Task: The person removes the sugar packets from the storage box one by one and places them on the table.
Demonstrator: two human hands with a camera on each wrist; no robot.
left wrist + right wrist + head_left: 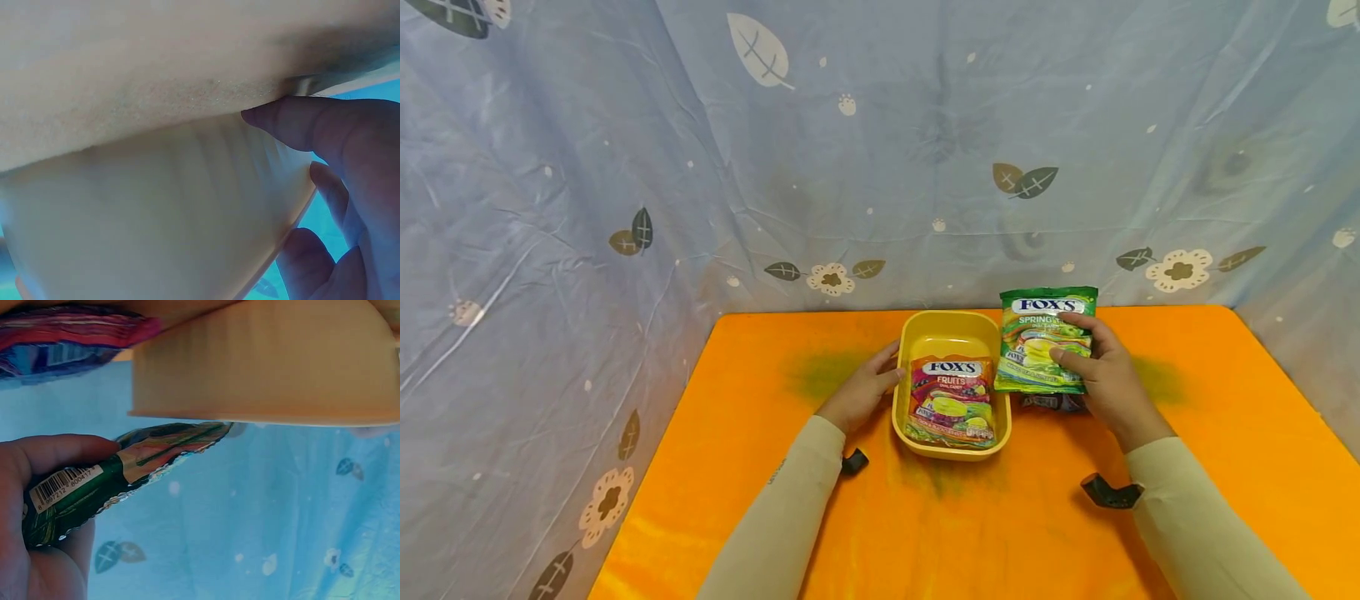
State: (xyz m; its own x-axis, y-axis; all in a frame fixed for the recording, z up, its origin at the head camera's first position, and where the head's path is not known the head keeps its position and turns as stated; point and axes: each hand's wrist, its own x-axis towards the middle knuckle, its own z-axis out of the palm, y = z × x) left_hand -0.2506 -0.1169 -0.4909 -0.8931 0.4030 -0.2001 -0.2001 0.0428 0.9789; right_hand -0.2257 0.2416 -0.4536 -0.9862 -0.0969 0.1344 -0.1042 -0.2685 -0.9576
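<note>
A yellow plastic tub stands on the orange table cover. My left hand holds its left side, thumb at the rim; the left wrist view shows fingers against the pale outer wall. Inside the tub lies a red and orange Fox's Fruits candy packet. My right hand grips a green Fox's Spring candy packet by its right side, just right of the tub. Seen in the right wrist view, that packet is held tilted, its barcode showing. Below it lies another, mostly hidden, dark purple packet.
A blue-grey curtain with leaf and flower prints hangs behind and on both sides of the orange table. Black curved pieces stick out at the left wrist and the right wrist.
</note>
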